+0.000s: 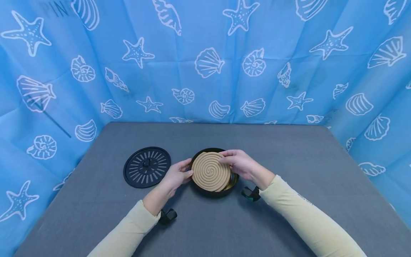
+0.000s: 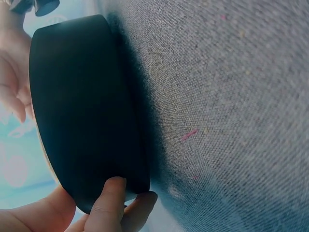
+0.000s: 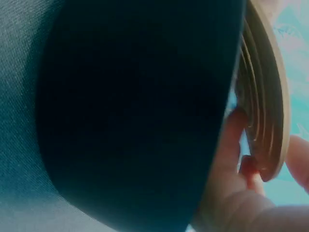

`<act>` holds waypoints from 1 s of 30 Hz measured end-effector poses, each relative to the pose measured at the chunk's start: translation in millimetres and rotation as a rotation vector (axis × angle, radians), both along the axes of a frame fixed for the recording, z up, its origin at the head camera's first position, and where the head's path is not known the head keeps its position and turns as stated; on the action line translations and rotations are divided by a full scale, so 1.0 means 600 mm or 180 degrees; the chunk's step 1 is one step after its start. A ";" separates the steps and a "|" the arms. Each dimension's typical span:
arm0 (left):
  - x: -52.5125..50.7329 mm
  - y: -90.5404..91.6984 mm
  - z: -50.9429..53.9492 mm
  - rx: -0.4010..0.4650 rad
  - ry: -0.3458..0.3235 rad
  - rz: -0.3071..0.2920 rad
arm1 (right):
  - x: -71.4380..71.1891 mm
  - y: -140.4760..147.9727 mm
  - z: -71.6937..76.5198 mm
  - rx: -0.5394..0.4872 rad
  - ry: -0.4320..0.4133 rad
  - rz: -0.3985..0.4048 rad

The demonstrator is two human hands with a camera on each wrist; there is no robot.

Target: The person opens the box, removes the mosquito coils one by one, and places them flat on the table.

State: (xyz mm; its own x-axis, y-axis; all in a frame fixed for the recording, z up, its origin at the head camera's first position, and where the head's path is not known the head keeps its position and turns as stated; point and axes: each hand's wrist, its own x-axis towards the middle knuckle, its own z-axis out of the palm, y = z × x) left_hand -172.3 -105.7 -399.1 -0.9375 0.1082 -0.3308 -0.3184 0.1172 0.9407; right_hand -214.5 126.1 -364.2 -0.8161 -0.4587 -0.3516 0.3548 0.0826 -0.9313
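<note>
A tan mosquito coil point(image 1: 210, 171) lies tilted over a round black tin point(image 1: 212, 194), its right side raised above the rim. My right hand point(image 1: 241, 165) pinches the coil's right edge; in the right wrist view the thumb is on the outer face of the coil point(image 3: 273, 92) and fingers are behind it. At the tin's left side, my left hand point(image 1: 174, 175) grips the wall. The left wrist view has its fingers point(image 2: 108, 203) against the outside of the tin point(image 2: 87, 106), thumb near the rim. The coil hides most of the tin's inside.
A black slotted round lid point(image 1: 147, 167) with a small centre knob lies flat on the grey table point(image 1: 205, 228), left of the tin. Behind the table hangs a blue curtain point(image 1: 183, 71) with shells and starfish. Black wrist devices point(image 1: 251, 193) are by both sleeves.
</note>
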 end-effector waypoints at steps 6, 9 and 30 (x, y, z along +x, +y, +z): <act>-0.001 0.000 -0.001 -0.0009 0.0024 0.0003 | 0.003 0.008 0.000 -0.0149 -0.0117 0.0329; 0.000 0.000 -0.002 -0.0012 0.0036 -0.0009 | 0.003 0.015 0.002 -0.0199 -0.0154 0.0474; -0.001 -0.002 0.000 -0.0098 0.0052 -0.0098 | -0.008 0.075 0.026 -0.0715 -0.0103 0.0254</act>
State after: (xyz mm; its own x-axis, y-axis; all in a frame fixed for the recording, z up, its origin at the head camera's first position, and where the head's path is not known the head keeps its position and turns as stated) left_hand -172.7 -107.0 -399.3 -0.9392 0.1270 -0.3191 -0.2988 0.1558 0.9415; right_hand -219.3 171.1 -348.5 -0.7642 -0.5909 -0.2587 0.3853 -0.0965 -0.9177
